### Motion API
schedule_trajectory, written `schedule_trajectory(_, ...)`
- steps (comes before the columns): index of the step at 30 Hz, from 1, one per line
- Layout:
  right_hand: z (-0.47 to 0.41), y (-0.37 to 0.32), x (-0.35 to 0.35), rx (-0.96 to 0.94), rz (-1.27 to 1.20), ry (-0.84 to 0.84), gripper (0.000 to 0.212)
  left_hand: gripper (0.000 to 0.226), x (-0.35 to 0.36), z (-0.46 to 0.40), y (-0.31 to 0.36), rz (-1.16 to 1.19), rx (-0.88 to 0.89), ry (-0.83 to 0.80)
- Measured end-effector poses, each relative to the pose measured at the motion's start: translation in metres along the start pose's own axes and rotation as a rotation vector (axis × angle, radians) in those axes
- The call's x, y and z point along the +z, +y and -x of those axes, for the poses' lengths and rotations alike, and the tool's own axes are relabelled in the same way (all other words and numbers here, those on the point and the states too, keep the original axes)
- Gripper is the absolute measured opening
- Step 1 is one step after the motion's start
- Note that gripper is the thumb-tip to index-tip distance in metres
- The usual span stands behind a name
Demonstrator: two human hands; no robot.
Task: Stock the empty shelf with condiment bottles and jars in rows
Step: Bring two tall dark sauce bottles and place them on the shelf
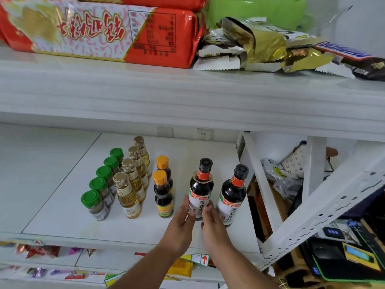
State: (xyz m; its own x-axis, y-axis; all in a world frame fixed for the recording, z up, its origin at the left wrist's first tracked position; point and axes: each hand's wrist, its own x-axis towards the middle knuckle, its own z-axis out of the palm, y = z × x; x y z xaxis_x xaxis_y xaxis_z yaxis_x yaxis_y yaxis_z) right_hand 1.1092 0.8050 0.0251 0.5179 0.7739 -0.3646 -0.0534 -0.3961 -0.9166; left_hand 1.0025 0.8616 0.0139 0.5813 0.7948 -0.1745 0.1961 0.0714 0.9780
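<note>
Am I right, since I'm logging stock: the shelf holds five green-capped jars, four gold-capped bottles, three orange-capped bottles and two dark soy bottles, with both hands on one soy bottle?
Not quite. The head view shows only two orange-capped bottles, not three. The rest stands: five green-capped jars, four gold-capped bottles, two dark soy bottles, and the left hand and right hand both on the left soy bottle.
</note>
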Motion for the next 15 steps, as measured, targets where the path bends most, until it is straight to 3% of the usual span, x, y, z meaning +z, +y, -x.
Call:
schedule_trajectory(6,-0.020,-0.016,0.010,-0.016,0.024,0.039,0.051,0.060,-0.003,-0.030,0.002,0.000,-0.055,0.035)
schedule_trajectory(15,-0.044,-0.032,0.017,0.022,-0.001,0.079,0.052,0.064,-0.006,-0.062,0.008,-0.061,-0.086,0.099)
